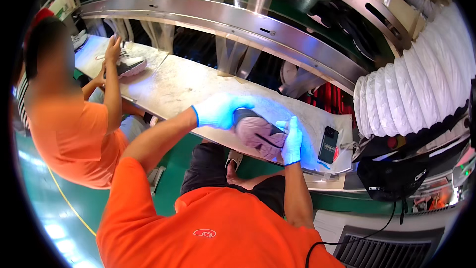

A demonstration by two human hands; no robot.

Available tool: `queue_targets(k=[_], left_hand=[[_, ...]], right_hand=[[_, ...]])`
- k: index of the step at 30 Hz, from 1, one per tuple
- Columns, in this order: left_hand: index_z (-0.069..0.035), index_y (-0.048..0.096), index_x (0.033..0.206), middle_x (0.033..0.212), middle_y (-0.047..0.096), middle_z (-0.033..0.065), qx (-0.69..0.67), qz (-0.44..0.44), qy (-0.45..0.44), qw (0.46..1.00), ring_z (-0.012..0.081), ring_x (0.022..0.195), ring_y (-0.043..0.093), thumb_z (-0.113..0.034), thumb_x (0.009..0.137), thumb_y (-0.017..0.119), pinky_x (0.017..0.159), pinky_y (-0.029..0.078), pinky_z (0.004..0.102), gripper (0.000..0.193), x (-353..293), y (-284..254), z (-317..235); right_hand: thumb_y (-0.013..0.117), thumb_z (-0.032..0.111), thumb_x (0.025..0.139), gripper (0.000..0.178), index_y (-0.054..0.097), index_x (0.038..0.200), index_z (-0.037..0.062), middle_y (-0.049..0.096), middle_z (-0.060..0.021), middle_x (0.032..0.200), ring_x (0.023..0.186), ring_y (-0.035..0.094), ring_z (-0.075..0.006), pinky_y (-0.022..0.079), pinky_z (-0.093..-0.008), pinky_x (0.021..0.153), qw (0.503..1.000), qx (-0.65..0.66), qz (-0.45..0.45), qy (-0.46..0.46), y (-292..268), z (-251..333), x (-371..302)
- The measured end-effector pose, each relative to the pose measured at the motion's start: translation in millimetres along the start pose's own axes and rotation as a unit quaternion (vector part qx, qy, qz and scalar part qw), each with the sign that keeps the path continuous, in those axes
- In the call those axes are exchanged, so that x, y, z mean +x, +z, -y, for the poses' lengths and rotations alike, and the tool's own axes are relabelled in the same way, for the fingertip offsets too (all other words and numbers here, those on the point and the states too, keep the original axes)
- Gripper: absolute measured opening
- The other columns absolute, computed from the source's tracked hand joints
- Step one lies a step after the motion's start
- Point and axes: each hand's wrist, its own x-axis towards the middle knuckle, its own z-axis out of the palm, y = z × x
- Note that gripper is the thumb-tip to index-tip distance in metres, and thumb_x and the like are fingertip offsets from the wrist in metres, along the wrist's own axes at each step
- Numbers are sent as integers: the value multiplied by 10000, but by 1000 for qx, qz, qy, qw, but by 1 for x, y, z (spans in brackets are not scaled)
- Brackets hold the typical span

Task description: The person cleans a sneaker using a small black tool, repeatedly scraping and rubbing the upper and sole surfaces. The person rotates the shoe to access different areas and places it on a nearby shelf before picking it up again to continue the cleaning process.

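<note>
A shoe [255, 133] is held over the near edge of the pale workbench, its pinkish-grey sole turned toward me and its dark upper partly showing. Around its left end my left hand [218, 110] is closed, in a white glove that glows blue under the light. My right hand [292, 141], gloved the same way, grips the other end, with its thumb and fingers against the shoe's side. Part of the upper is hidden behind the sole and my fingers.
A black phone [328, 145] lies on the bench [191, 82] to the right. Beyond runs a metal rail [213, 18] with clear plastic strips and shoes behind it. A white ribbed duct [411, 84] and black bag [391, 178] flank the right. At left, a co-worker [74, 124] handles another shoe [131, 64].
</note>
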Motion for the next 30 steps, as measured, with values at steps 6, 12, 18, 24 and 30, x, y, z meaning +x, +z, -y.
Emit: queue_targets(k=[6,12,18,24,30], left_hand=[[-77,794,1223,1015,824,186,20,138,-134,981,389,924,800,-490,683,980,827,620,486,706,47,-56,-116],[-32,786,1254,1048,828,198,27,159,-161,974,384,950,805,-477,660,1010,867,632,457,775,77,-50,-122],[9,751,1319,1078,825,175,12,207,-206,956,333,963,806,-434,628,1062,878,637,411,877,95,-48,-131],[5,750,1316,1055,827,170,22,201,-202,958,332,903,806,-460,627,1063,840,640,414,888,100,-44,-122],[-38,774,1305,1026,836,184,27,177,-213,961,355,874,812,-529,675,1023,824,641,425,837,96,-55,-141]], right_hand=[[501,634,1164,703,565,1578,68,662,-103,1523,1373,627,-227,548,-452,1133,925,365,93,48,55,-21,-20],[533,714,1102,864,358,1778,205,370,-91,1812,1629,400,-324,333,-539,1331,967,239,80,-43,32,22,-43],[719,683,993,1120,271,1777,21,419,-176,1757,1610,428,-324,338,-458,1337,960,91,114,-239,5,47,-48],[961,699,765,1377,310,1740,-24,502,-184,1665,1563,482,-332,374,-461,1319,937,117,142,-295,22,73,-56],[979,703,739,1248,470,1610,-30,655,-160,1451,1321,666,-290,545,-435,1159,906,302,106,-276,51,51,-40]])
